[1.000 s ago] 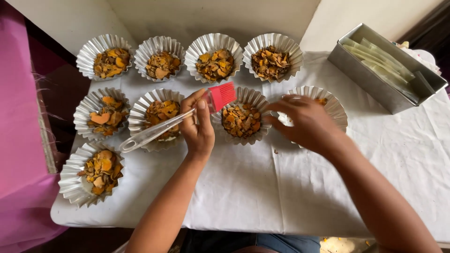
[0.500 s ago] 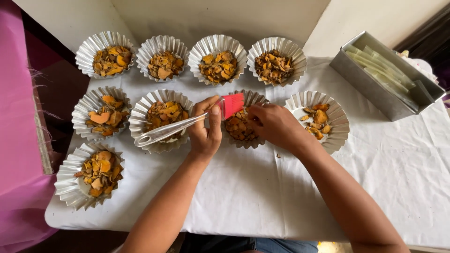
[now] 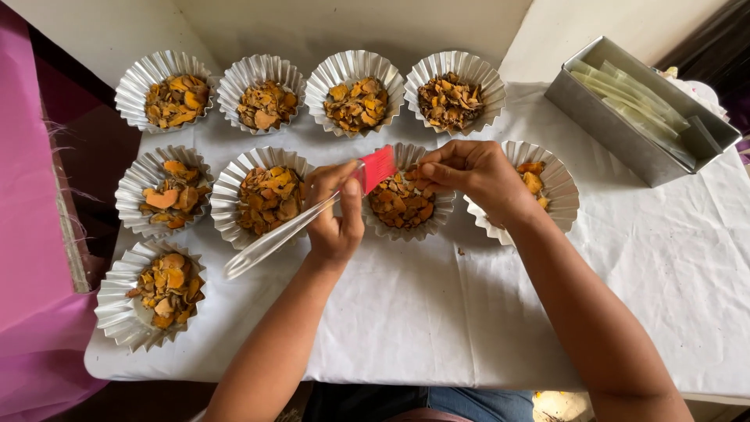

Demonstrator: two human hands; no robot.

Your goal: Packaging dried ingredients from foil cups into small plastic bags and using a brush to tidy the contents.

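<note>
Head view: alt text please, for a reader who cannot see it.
A person's left hand holds a red-bristled, clear-handled brush beside a fluted foil cup of orange-brown dried slices, while the right hand pinches at that cup's far edge. Eight more such cups sit on the white-clothed table, with a metal tray at far right.

A table (image 3: 437, 328) draped in a wrinkled white cloth (image 3: 664, 258) carries nine fluted foil cups (image 3: 266, 199) of orange-brown dried slices, set in three rows, with an oblong metal tin (image 3: 617, 129) standing at the far right corner.
</note>
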